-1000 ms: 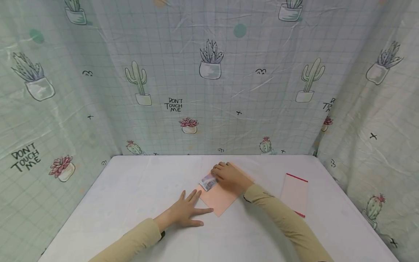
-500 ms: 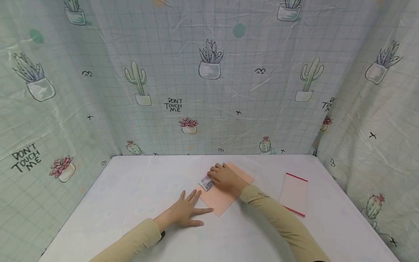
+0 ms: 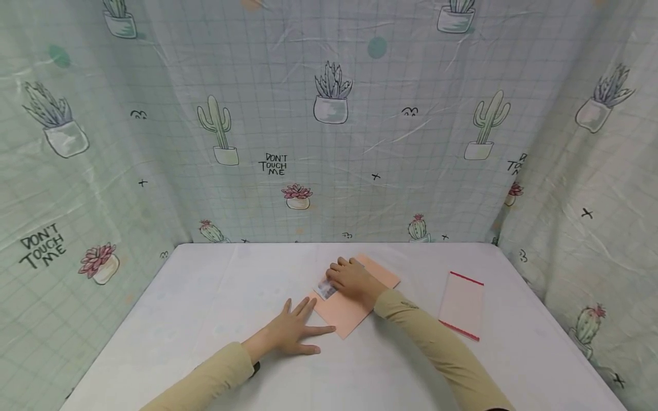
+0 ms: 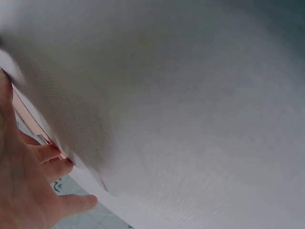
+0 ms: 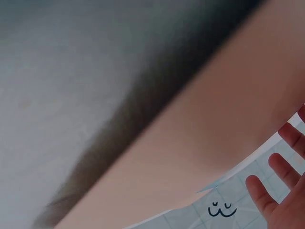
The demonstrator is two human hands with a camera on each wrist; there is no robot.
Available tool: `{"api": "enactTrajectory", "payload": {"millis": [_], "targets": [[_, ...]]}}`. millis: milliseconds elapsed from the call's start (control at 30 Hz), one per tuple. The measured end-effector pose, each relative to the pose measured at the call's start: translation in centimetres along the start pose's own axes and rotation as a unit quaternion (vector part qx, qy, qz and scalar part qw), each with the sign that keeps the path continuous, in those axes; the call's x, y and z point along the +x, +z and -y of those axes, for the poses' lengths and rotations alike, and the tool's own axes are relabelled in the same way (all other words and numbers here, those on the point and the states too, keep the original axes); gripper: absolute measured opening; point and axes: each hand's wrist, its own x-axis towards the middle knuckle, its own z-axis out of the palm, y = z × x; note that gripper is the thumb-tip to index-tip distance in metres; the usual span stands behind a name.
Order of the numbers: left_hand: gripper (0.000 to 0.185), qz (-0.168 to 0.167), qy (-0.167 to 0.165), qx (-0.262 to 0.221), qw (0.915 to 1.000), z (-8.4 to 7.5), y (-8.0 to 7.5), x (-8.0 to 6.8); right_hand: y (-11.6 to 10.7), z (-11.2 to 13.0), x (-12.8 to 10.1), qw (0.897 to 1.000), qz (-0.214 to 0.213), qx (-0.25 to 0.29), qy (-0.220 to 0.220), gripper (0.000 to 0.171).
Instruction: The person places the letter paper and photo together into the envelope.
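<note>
We laid our left hand (image 3: 289,334) flat on the white table (image 3: 205,319), fingers straight and spread, its thumb tip touching the near left edge of the pink envelope (image 3: 344,319). Our right hand (image 3: 353,281) rested on top of the envelope with fingers extended, pressing a folded banknote (image 3: 325,289) whose end protruded past the envelope's left edge. We could not tell whether the fingers curled round the note.

The envelope lay turned diagonally near the table's middle, its far corner (image 3: 396,279) pointing toward the back right. A second slim packet (image 3: 462,305), pale pink with a red strip at each short end, lay well apart to the right, near the table's right edge. Open surface extended to the left of our left hand and along the near side of the table.

In the left wrist view, the fingers (image 4: 50,155) lay at the envelope's thin pink edge (image 4: 28,119). In the right wrist view, the envelope (image 5: 214,143) filled the frame, blurred, with fingertips (image 5: 267,191) straight at the lower right.

A cactus-print curtain (image 3: 329,142) enclosed the table on three sides. Its printed text read "DON'T TOUCH ME" (image 3: 273,164).
</note>
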Motion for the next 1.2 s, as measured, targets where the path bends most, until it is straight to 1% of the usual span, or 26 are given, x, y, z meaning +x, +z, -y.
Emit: {"api": "enactTrajectory", "payload": {"millis": [100, 267, 500, 700, 867, 967, 1100, 1200], "targets": [[0.053, 0.006, -0.006, -0.002, 1.0000, 0.0, 0.1, 0.1, 0.2, -0.1, -0.3, 1.000, -0.008, -0.005, -0.008, 0.019], [0.053, 0.006, -0.007, -0.006, 0.9999, 0.1, 0.1, 0.1, 0.3, -0.2, -0.9, 1.000, -0.014, 0.011, -0.013, 0.017], [0.053, 0.012, -0.010, 0.002, 0.9999, 0.2, 0.1, 0.1, 0.3, -0.4, -1.6, 1.000, 0.005, 0.014, -0.026, 0.019], [0.053, 0.008, -0.011, -0.009, 0.9999, 0.0, -0.1, 0.1, 0.2, -0.4, -2.2, 0.999, 0.017, 0.016, -0.029, 0.018], [0.053, 0.019, -0.020, -0.017, 0.9995, -0.2, -0.4, 0.1, 0.1, -0.3, -2.5, 0.999, 0.010, 0.017, -0.029, 0.017], [0.053, 0.025, -0.022, -0.017, 0.9993, -0.2, -0.5, 0.1, 0.0, -0.2, -2.7, 0.999, 0.014, 0.016, -0.027, 0.018], [0.053, 0.025, -0.024, -0.017, 0.9993, -0.2, -0.5, 0.1, -0.2, -0.1, -2.9, 0.999, 0.022, 0.016, -0.024, 0.020], [0.053, 0.023, -0.024, -0.014, 0.9993, -0.2, -0.6, 0.1, -0.3, -0.1, -3.0, 0.999, 0.017, 0.012, -0.026, 0.020]]}}
